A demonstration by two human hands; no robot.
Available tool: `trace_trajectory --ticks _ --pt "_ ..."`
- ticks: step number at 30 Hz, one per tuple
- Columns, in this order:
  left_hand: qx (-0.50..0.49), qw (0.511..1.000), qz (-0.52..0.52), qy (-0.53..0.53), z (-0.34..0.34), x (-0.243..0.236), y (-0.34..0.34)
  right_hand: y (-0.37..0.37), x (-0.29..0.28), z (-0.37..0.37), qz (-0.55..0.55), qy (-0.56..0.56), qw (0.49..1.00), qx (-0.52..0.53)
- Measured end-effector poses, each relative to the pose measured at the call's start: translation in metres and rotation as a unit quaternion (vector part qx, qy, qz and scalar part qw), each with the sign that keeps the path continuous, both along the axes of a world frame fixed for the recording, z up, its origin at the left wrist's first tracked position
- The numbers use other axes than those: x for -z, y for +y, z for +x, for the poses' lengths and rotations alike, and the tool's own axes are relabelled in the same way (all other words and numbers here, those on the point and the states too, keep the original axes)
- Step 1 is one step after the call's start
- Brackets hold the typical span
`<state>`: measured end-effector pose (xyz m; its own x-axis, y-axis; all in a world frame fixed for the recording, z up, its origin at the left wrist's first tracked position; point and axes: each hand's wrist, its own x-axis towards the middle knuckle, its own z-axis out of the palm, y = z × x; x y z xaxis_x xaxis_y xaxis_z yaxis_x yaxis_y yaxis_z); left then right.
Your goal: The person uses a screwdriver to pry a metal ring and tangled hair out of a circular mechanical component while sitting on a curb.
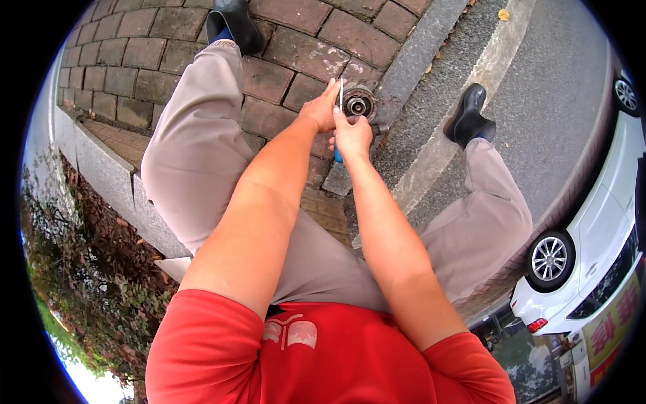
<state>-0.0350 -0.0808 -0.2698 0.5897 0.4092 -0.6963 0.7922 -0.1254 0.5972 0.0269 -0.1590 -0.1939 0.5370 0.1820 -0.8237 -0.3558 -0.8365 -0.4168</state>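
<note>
A round, greasy metal machine part (358, 104) with a ringed, hollow centre lies on the brick paving beside the kerb. My right hand (354, 138) is closed round a slim tool with a blue handle (338, 154). From that grip its narrow metal shaft (341, 93) points away from me, along the part's left side; its tip is too small to tell the tool's kind. Right beside the shaft is my left hand (323, 109), its fingers pressed together and pointing forward. What those fingers grip is hidden.
My black boots stand apart, one on the brick paving (299, 50), the other on the asphalt (572, 74) past the stone kerb (420, 60). A white car (592, 222) is parked at the right. Shrubs (101, 283) grow behind a low stone border at the left.
</note>
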Motion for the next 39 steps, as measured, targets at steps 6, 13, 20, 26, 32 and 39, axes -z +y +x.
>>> trace_trajectory --ticks 6,13,20,26,32,39 --pt "0.002 1.0 -0.004 -0.015 -0.006 0.014 -0.001 -0.009 -0.003 -0.016 0.003 -0.241 0.935 -0.261" --pt "-0.013 1.0 -0.016 -0.021 -0.003 0.004 0.0 0.006 0.006 -0.005 -0.029 -0.236 0.928 -0.288" --pt "-0.009 1.0 -0.016 -0.025 -0.003 0.003 0.001 0.009 0.024 0.017 0.028 0.108 0.993 -0.024" --pt "0.017 0.999 -0.024 -0.025 -0.011 0.007 0.005 0.009 0.023 0.015 0.072 0.217 0.964 0.137" --pt "0.018 1.0 -0.01 -0.002 -0.007 0.021 0.0 0.004 0.027 -0.003 0.107 0.123 0.979 0.121" --pt "0.027 0.999 -0.039 -0.006 -0.006 0.017 0.008 0.021 0.027 -0.02 0.086 0.05 0.967 0.234"
